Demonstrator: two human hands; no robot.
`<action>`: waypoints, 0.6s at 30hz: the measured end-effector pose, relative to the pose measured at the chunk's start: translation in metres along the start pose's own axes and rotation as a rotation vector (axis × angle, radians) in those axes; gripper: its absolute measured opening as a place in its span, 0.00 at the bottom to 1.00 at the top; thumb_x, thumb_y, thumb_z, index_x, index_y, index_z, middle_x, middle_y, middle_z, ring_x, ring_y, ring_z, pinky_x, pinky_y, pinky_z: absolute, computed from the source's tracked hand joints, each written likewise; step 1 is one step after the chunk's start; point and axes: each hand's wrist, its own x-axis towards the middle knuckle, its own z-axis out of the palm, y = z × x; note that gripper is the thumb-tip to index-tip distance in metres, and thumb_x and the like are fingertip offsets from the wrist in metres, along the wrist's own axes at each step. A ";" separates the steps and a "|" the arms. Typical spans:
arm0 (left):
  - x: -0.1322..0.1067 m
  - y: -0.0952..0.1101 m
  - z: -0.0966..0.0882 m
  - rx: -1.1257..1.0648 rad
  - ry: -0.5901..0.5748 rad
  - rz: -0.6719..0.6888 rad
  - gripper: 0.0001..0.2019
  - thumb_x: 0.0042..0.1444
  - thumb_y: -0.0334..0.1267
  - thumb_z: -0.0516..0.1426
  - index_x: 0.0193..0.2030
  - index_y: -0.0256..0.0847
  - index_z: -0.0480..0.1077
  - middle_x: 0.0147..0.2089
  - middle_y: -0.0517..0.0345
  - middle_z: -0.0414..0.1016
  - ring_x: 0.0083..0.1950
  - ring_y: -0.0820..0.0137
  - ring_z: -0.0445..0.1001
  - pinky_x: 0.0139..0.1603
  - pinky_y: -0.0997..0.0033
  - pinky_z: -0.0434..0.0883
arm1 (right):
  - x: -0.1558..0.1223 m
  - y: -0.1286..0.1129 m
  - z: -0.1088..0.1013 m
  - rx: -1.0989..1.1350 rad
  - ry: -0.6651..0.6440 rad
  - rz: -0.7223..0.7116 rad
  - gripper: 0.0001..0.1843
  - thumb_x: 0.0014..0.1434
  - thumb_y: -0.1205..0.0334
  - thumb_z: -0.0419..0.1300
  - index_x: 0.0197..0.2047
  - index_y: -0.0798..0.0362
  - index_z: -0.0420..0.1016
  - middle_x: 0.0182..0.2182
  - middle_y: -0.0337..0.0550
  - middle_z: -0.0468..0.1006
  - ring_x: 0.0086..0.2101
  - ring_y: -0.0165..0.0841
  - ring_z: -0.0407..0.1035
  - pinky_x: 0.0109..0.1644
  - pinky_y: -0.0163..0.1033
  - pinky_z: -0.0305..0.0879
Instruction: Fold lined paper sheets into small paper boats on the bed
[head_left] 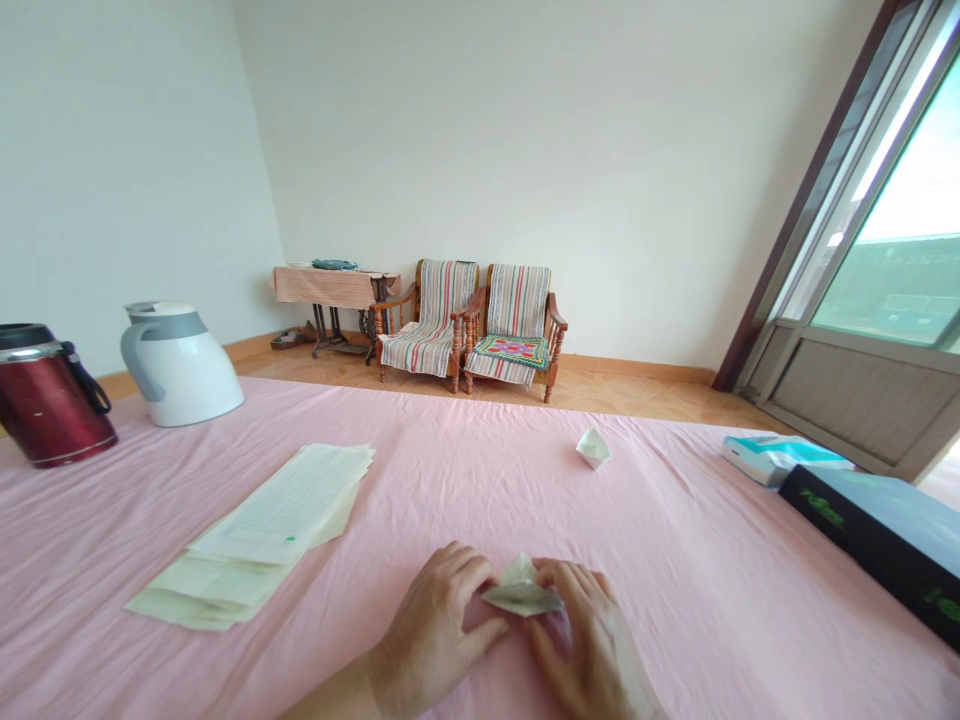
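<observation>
Both of my hands rest on the pink tablecloth (pixel 675 560) at the near edge, pinching a small folded piece of pale paper (pixel 521 592) between them. My left hand (pixel 435 630) grips its left side with curled fingers. My right hand (pixel 592 640) presses and holds its right side. A finished small folded paper shape (pixel 593 447) stands farther out on the cloth, out of reach of either hand. A stack of pale green gridded paper sheets (pixel 262 530) lies to the left of my hands.
A red thermos (pixel 45 395) and a white jug (pixel 180 362) stand at the far left. A black box (pixel 877 535) and a blue-white tissue box (pixel 776 458) lie at the right. Two striped armchairs (pixel 472 325) and a small table (pixel 334 285) stand by the far wall.
</observation>
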 end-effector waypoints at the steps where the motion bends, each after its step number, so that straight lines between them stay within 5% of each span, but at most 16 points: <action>1: 0.000 0.001 -0.001 0.001 -0.005 -0.007 0.11 0.44 0.27 0.66 0.33 0.39 0.69 0.35 0.60 0.71 0.41 0.65 0.67 0.43 0.69 0.62 | 0.000 -0.001 -0.002 0.016 0.001 0.000 0.11 0.54 0.67 0.53 0.42 0.49 0.64 0.37 0.43 0.75 0.38 0.39 0.70 0.40 0.42 0.61; 7: 0.000 0.003 -0.004 -0.024 0.007 0.038 0.05 0.55 0.35 0.61 0.34 0.39 0.69 0.35 0.57 0.71 0.40 0.65 0.68 0.42 0.67 0.63 | 0.001 0.002 -0.010 0.053 0.007 0.009 0.06 0.59 0.64 0.53 0.42 0.48 0.65 0.39 0.43 0.75 0.39 0.38 0.70 0.41 0.41 0.62; 18: 0.004 -0.006 0.005 -0.136 0.105 0.131 0.06 0.60 0.27 0.54 0.34 0.39 0.70 0.33 0.58 0.70 0.38 0.69 0.69 0.39 0.73 0.64 | 0.007 0.006 0.001 0.038 -0.009 -0.024 0.08 0.63 0.69 0.51 0.35 0.49 0.68 0.31 0.41 0.71 0.34 0.36 0.66 0.37 0.40 0.59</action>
